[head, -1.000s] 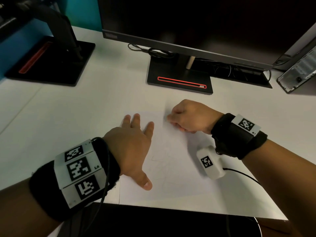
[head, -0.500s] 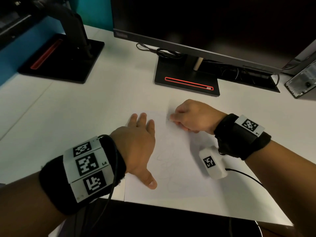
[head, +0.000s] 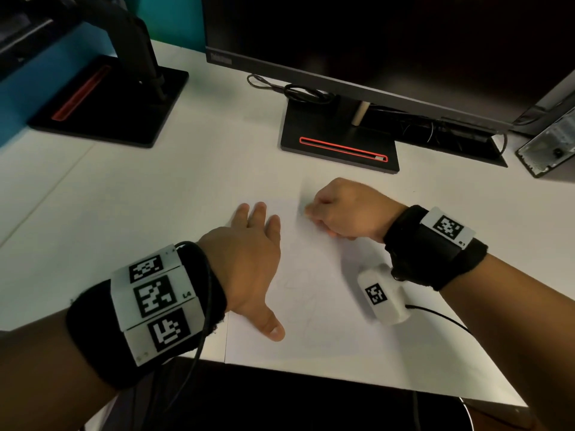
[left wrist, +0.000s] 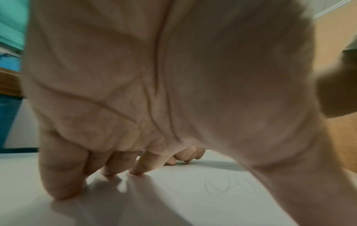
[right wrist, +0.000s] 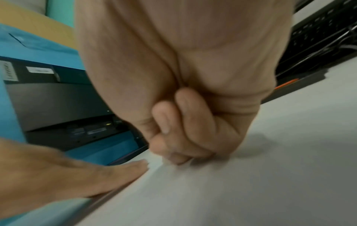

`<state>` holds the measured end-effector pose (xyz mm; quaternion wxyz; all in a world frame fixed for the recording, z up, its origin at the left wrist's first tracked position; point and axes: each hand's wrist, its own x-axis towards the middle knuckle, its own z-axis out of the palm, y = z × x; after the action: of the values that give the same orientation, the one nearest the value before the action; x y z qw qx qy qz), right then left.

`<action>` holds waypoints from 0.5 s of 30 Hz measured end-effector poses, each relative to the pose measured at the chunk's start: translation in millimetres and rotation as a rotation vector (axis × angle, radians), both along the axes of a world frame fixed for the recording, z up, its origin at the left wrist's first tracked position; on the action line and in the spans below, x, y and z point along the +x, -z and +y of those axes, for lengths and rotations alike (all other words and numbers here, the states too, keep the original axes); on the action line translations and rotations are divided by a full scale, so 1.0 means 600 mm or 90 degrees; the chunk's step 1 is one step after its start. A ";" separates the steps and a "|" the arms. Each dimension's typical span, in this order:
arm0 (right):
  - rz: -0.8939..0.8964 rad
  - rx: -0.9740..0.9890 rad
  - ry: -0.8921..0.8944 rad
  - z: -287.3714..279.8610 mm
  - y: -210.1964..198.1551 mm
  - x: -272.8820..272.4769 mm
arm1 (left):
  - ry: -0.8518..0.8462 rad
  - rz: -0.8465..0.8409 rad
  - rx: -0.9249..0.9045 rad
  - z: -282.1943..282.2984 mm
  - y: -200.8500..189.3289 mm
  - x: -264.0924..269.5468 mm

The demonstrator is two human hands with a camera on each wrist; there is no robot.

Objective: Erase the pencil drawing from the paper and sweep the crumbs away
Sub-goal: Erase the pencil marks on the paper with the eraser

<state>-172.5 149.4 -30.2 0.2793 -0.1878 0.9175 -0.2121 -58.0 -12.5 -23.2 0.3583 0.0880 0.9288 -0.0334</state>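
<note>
**Left hand pins the sheet, right hand bunched at its far edge**

From my remote seat, the white desk [head: 140,197] fills most of the head view, with a dark monitor [head: 373,42] standing on a black base [head: 339,144] at the back and a second black stand [head: 109,101] off to the left. A dark case [head: 547,150] sits at the far right.

The paper [head: 317,321] lies flat near the front edge of the desk, and faint pencil lines [head: 298,290] show around its middle.

My left hand [head: 249,265] lies palm down on the sheet's left side, fingers straight and spread, thumb out toward me; the left wrist view shows the fingertips [left wrist: 135,171] pressing on the surface. It holds nothing.

My right hand [head: 342,209] rests at the far part of the sheet, fingers curled tight into the palm, as the right wrist view confirms [right wrist: 183,122]. I cannot tell what, if anything, it pinches; the fingertip area is blurred in both views.
</note>
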 end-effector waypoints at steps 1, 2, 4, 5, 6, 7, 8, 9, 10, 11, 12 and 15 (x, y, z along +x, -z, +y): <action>-0.027 0.005 -0.027 -0.003 0.001 0.006 | 0.000 0.001 -0.001 0.000 -0.001 0.000; -0.057 0.006 -0.038 -0.005 0.000 0.011 | 0.000 0.001 -0.003 0.001 -0.001 0.000; -0.047 0.001 -0.010 -0.003 0.001 0.005 | 0.001 0.000 -0.008 0.000 -0.002 0.000; -0.014 0.000 0.010 -0.001 0.000 0.002 | 0.007 0.004 -0.013 -0.001 -0.001 0.001; 0.010 -0.001 0.015 0.000 0.000 0.002 | 0.015 0.013 -0.020 -0.002 0.000 0.001; 0.006 0.003 0.000 -0.002 0.000 0.006 | 0.023 0.022 -0.029 -0.003 0.001 0.001; -0.020 0.007 -0.030 -0.007 0.002 0.013 | 0.026 0.027 -0.035 -0.005 0.002 0.001; -0.057 0.008 -0.051 -0.012 0.002 0.020 | 0.025 0.027 -0.037 -0.006 0.002 0.002; -0.079 0.002 -0.048 -0.014 0.002 0.024 | 0.025 0.025 -0.038 -0.007 0.002 0.002; -0.072 0.000 -0.027 -0.013 0.002 0.019 | 0.025 0.026 -0.036 -0.006 0.002 0.001; -0.043 -0.001 -0.002 -0.012 0.002 0.012 | 0.024 0.026 -0.035 -0.006 0.002 0.002; -0.002 0.013 -0.016 -0.016 -0.001 0.015 | 0.022 0.035 -0.029 -0.010 0.004 0.005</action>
<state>-163.5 139.7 -29.6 0.2856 -0.1958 0.9167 -0.1993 -55.1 -18.8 -25.9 0.3341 0.0947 0.9356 -0.0635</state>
